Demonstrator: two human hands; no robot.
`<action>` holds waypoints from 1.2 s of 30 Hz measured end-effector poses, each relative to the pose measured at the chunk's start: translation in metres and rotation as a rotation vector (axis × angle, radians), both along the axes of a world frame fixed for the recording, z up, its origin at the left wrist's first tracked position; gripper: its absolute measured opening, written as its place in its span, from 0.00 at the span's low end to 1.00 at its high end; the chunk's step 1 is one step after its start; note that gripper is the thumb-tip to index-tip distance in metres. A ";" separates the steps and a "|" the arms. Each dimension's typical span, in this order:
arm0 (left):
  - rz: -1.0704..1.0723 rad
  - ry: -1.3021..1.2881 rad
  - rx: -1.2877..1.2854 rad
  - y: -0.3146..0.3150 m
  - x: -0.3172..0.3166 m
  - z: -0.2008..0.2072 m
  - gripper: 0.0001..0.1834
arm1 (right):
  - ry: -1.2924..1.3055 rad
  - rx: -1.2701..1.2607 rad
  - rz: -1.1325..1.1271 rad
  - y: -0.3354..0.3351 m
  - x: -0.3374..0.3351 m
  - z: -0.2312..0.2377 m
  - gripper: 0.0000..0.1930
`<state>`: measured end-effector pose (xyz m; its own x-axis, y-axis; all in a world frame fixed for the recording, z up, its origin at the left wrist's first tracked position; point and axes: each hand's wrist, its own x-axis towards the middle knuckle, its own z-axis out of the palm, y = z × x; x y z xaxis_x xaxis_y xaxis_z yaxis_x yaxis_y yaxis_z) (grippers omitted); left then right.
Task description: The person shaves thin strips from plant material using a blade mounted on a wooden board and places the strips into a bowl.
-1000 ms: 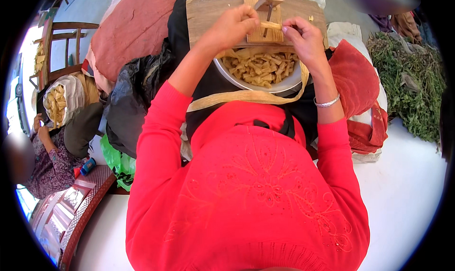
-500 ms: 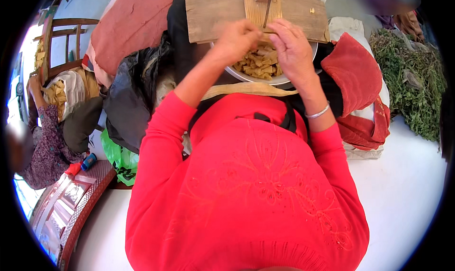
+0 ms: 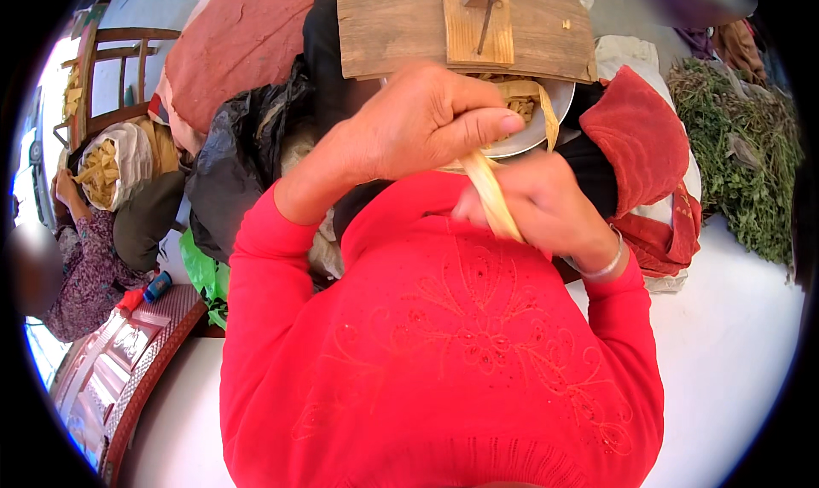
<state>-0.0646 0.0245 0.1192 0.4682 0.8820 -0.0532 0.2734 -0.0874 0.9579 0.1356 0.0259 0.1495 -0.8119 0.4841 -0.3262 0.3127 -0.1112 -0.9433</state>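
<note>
A flat pale-yellow strip (image 3: 493,196) runs between my two hands, in front of my red sweater. My left hand (image 3: 431,121) is closed on it, thumb pressed along the top. Lower and to the right, my right hand (image 3: 550,205) is curled round the strip, slightly blurred, with a silvery bracelet at the wrist. Part of the strip loops back over a metal bowl (image 3: 537,136) holding several yellow pieces, partly hidden by my left hand. Beyond lies a wooden board (image 3: 388,27) with an upright block and a thin metal rod (image 3: 485,27) slanting from it.
Red cloth (image 3: 640,138) and a heap of green plants (image 3: 738,155) lie to the right. On the left are a black plastic bag (image 3: 243,147), a green bag (image 3: 203,266) and another person (image 3: 94,249) beside a white sack (image 3: 135,159) of yellow strips.
Both hands have come back from beside the metal rod toward my chest. The strip now stretches between them, the right hand lower than the left.
</note>
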 end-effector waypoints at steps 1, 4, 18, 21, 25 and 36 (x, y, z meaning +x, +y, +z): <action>-0.003 -0.172 -0.040 -0.003 0.001 0.003 0.18 | 0.161 -0.059 -0.043 -0.002 0.003 0.010 0.05; 0.112 -0.538 -0.122 -0.009 0.015 -0.003 0.14 | 0.470 -0.154 -0.369 -0.009 0.007 0.006 0.09; 0.296 -0.664 -0.716 0.005 0.041 -0.115 0.04 | -0.228 1.128 -0.607 0.046 -0.011 -0.130 0.06; 0.344 -0.294 -0.553 0.003 0.040 -0.114 0.06 | -0.402 1.159 -0.449 0.042 -0.005 -0.122 0.06; 0.396 0.554 0.504 -0.011 0.043 -0.120 0.10 | -0.350 0.548 -0.516 0.028 0.005 -0.153 0.13; 0.404 0.010 0.428 -0.024 0.052 -0.121 0.19 | 0.361 -0.444 -0.620 0.010 0.010 -0.169 0.09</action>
<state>-0.0124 0.0004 -0.0018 0.0921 0.9343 0.3444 0.3740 -0.3530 0.8576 0.1453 0.0360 -0.0198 -0.5321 0.7650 -0.3629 -0.2397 -0.5472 -0.8019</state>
